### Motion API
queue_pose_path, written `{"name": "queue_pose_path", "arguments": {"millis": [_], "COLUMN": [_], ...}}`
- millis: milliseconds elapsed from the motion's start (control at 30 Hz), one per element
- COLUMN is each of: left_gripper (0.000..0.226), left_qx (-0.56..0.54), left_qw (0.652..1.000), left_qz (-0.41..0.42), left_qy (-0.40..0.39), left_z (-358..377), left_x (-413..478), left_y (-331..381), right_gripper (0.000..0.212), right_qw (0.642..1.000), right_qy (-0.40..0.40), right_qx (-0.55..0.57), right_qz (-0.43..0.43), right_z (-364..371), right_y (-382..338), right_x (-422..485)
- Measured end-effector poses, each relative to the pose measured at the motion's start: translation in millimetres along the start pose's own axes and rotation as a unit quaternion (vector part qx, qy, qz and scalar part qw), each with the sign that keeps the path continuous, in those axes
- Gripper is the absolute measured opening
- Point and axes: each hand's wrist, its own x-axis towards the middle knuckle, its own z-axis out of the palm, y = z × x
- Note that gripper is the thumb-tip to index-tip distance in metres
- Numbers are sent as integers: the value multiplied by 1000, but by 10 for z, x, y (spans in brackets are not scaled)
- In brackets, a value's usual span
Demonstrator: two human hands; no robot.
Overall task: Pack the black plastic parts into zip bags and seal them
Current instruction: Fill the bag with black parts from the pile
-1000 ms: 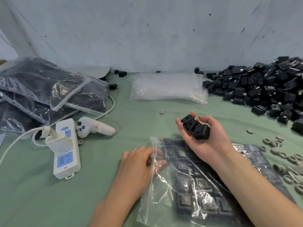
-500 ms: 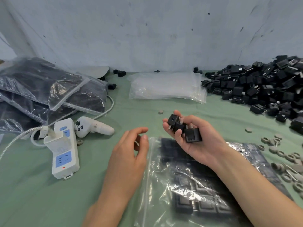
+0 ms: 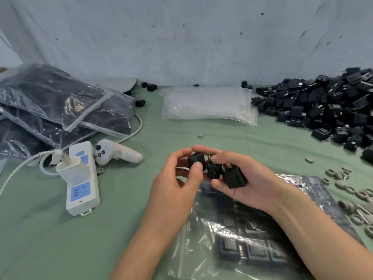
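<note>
The left hand (image 3: 177, 184) pinches 1 boxy, matte-black part (image 3: 195, 160) between thumb and fingers. The right hand (image 3: 248, 184) cups 2 more parts (image 3: 234, 177), metal prongs showing. Both are above the bag (image 3: 242, 245), which holds flat rows of parts.

Single head-worn view — faces forward and down, close above green table (image 3: 60, 239), wall (image 3: 181, 37) at back.
</note>
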Motion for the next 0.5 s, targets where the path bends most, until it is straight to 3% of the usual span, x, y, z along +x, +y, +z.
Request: {"name": "queue_pose_path", "arguments": {"millis": [67,167,267,400,500], "left_gripper": [15,16,22,33,37], "left_qx": [-28,-29,84,276,310], "left_qw": [999,994,987,960,944], "left_qz": [-26,-63,-89,-51,-26], "left_qy": [17,84,99,-2,-113], "left_z": [-44,-239,-471,-599,-602], "left_x": [21,87,74,-92,-197], "left_y": [14,-20,-130,-259,-310], "right_gripper": [35,31,32,28,26], "right_qw": [1000,995,978,961,951], "right_qy": [7,77,156,197,234], "right_qx": [9,58,128,171,174], "right_qz": [0,-17,-49,-86,-104], "right_z": [-3,-21,-45,-35,-56], "right_y": [2,-4,-41,-151,-233], "right_x": [16,56,79,63,31]}}
